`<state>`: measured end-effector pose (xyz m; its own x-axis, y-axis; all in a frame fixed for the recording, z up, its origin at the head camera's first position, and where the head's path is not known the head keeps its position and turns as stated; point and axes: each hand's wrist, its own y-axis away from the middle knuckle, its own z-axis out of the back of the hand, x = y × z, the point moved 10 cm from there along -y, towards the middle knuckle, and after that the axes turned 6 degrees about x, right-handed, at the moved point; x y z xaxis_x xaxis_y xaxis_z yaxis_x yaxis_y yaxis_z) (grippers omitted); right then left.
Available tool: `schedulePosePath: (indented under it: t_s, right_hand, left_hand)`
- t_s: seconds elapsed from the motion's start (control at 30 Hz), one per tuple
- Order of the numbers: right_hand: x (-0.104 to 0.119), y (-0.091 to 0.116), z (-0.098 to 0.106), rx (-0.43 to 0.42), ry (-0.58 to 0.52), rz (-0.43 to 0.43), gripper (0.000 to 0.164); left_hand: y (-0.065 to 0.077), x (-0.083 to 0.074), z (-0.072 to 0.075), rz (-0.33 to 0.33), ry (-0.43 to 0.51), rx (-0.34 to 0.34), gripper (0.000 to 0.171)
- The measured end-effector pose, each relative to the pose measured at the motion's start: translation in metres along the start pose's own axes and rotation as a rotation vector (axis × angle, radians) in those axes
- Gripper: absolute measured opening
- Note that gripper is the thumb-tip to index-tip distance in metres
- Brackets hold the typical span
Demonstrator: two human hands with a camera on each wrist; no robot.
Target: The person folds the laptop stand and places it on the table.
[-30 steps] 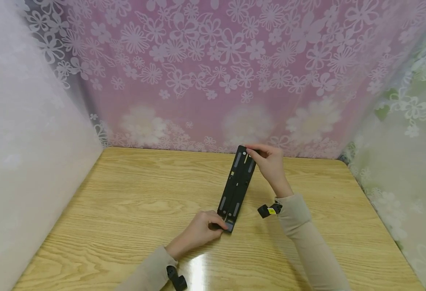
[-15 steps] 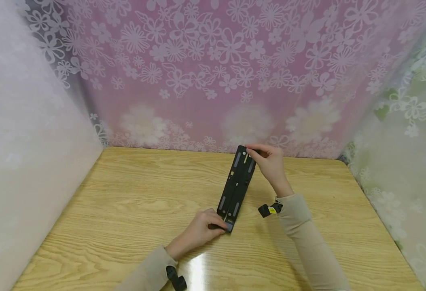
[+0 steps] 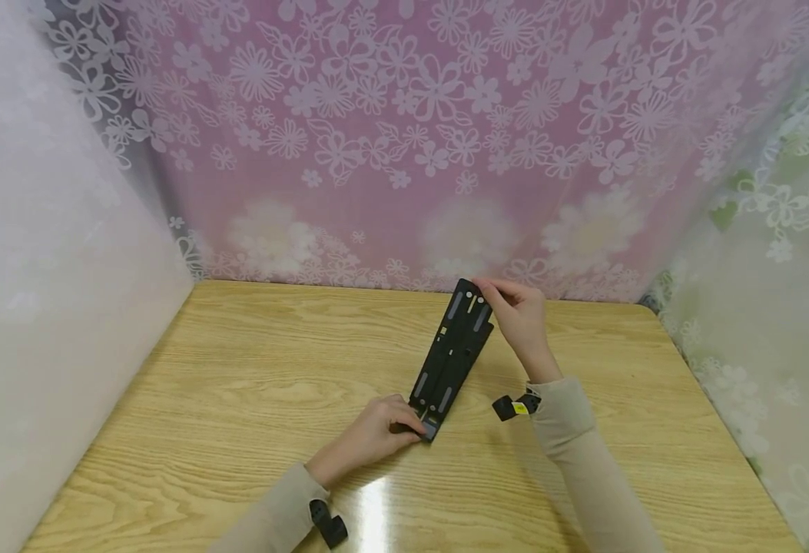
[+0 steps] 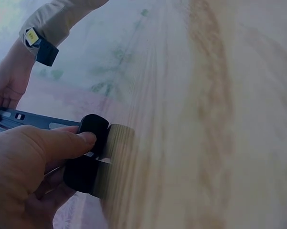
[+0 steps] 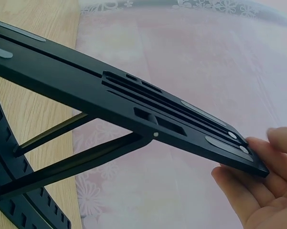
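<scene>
A black folding laptop stand leans up over the table, its far end raised. My left hand pinches the near end; in the left wrist view the thumb presses on one of two rounded black end pieces. At the top right corner, my right hand holds the far end by its fingers. The right wrist view shows the long upper plate tilted away from a notched base, with strut legs between them. Part of the base lies outside that view.
The wooden table spreads around the stand. A pink flowered curtain hangs behind its back edge, with pale sheets along the sides. Dark cameras sit at both wrists.
The stand's far end has shifted slightly right with my right hand. Its near end and my left hand have slid a little left. A step now shows along the stand's right edge.
</scene>
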<state>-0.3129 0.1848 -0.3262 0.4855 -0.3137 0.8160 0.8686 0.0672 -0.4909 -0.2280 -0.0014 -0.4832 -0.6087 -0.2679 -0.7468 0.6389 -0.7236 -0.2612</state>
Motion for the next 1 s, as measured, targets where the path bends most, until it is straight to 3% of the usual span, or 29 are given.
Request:
schedulePosePath:
  t_s: [0.1,0.27,0.47,0.7,1.0]
  right_hand:
    - [0.013,0.003,0.001,-0.002,0.024,-0.009,0.022]
    - [0.014,0.006,0.004,-0.009,0.025,-0.050,0.023]
    - [0.015,0.008,0.008,-0.031,0.001,-0.009,0.021]
    - [0.011,0.013,0.012,-0.064,-0.051,-0.006,0.021]
    - [0.006,0.017,0.018,-0.105,-0.089,-0.006,0.021]
  left_hand:
    - [0.000,-0.002,0.002,-0.016,-0.025,0.007,0.012]
    - [-0.002,-0.002,0.006,-0.033,-0.070,-0.002,0.011]
    - [-0.002,0.004,0.012,-0.025,-0.127,0.003,0.013]
    - [-0.001,0.003,0.019,-0.062,-0.146,0.013,0.014]
    - [-0.004,0.013,0.025,-0.007,-0.165,0.039,0.014]
